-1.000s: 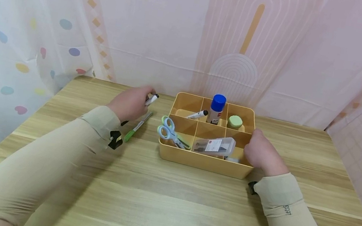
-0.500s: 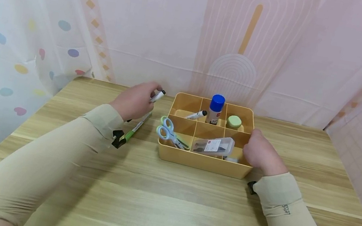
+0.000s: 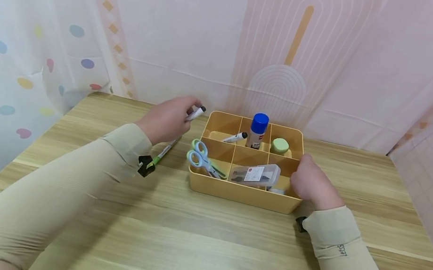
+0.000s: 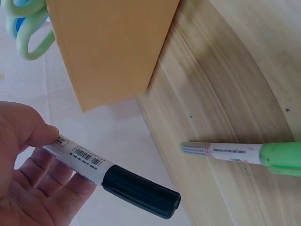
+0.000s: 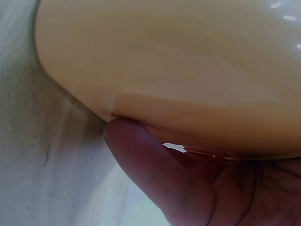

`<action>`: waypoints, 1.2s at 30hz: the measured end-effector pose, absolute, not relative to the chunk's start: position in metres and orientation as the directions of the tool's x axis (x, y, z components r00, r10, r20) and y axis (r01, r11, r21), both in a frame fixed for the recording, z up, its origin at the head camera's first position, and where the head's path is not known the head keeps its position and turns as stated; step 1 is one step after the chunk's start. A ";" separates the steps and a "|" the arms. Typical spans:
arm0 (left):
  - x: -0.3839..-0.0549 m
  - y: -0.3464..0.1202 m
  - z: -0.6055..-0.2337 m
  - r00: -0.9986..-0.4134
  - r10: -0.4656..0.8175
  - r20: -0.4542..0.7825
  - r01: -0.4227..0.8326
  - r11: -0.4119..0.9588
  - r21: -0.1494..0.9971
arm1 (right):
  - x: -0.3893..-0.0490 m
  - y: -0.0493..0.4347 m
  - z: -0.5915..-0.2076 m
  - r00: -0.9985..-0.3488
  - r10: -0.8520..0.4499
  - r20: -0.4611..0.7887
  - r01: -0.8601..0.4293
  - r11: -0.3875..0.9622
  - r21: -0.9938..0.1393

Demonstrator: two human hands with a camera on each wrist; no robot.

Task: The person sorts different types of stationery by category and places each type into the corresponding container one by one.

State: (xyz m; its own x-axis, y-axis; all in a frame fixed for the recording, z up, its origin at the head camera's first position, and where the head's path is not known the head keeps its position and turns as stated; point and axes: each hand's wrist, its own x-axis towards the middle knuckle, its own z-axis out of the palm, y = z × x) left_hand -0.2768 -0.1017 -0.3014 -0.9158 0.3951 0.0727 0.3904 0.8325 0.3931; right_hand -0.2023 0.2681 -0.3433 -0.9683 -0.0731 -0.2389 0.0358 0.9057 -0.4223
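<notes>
Just left of the yellow organizer box, my left hand holds a white marker with a black cap. The left wrist view shows the thumb on its barrel and the fingers beneath. A green-capped marker lies on the table below that hand, partly hidden by it in the head view. My right hand grips the right end of the box, its thumb against the outer wall. Inside the box are blue-green scissors, another black-capped marker, a blue-capped glue stick and a clear plastic case.
A pale green rounded item sits in the back right compartment. Something greyish, mostly hidden, lies in the front right one. The wooden table ends at a patterned curtain behind the box.
My left hand has moved right and slightly up with the black-capped marker, closer to the box. My right hand and the box have stayed in place.
</notes>
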 end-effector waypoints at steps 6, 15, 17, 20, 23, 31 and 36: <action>-0.275 -0.096 -0.297 -0.900 0.421 0.112 0.430 0.819 0.379 | -0.202 0.268 -0.340 -0.966 -0.072 -0.250 0.042 0.906 -0.420; -0.276 -0.090 -0.294 -0.880 0.450 0.153 0.473 0.798 0.374 | -0.202 0.269 -0.341 -0.964 -0.065 -0.257 0.053 0.903 -0.425; -0.275 -0.089 -0.293 -0.879 0.451 0.156 0.476 0.796 0.375 | -0.202 0.270 -0.341 -0.964 -0.062 -0.257 0.056 0.902 -0.427; -0.275 -0.086 -0.292 -0.879 0.451 0.156 0.475 0.793 0.381 | -0.202 0.270 -0.342 -0.965 -0.062 -0.255 0.055 0.902 -0.427; -0.275 -0.084 -0.290 -0.880 0.450 0.153 0.472 0.790 0.392 | -0.202 0.269 -0.342 -0.966 -0.066 -0.251 0.050 0.901 -0.430; -0.271 -0.078 -0.286 -0.877 0.457 0.150 0.476 0.776 0.413 | -0.203 0.269 -0.344 -0.965 -0.070 -0.252 0.049 0.898 -0.438; -0.271 -0.075 -0.285 -0.866 0.473 0.164 0.496 0.767 0.408 | -0.203 0.268 -0.343 -0.964 -0.067 -0.259 0.056 0.896 -0.441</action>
